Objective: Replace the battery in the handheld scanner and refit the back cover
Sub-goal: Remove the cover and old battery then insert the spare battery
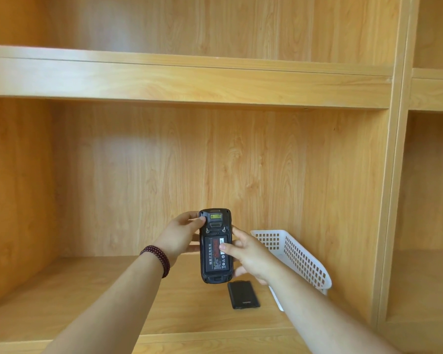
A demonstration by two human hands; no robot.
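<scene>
The handheld scanner [216, 245] is held up in the air above the wooden shelf [87, 297], back side toward the camera, with its cover off and the battery [216, 255] lying in the open bay. The left hand [179, 238] grips the scanner's upper left edge, its thumb curled onto the top corner and the other fingers wrapped behind. The right hand [251, 254] cradles the scanner's right side, thumb pressed flat on the battery label and the remaining fingers spread behind the body. The back cover [243, 295], a dark flat panel, lies on the shelf just below the scanner and slightly to its right; a white perforated basket [299, 259] leans to the right of the scanner, behind the right forearm.

The step in hand looks like seating the battery. To do it well, the thumb should push the pack toward its contact end first, then press the free end down until the face sits level with the bay rim all round; from this angle it is hard to tell whether it is fully flush yet. The left hand should hold the body steady and not tilt it, so the pack cannot slide out. Only then should the right hand let go and reach down for the cover. When refitting, the cover's tabs would go in at one end of the scanner first, then the other end is pressed until the latch near the scanner's bottom edge catches. A cover forced over a raised battery would likely fail to lock.
</scene>
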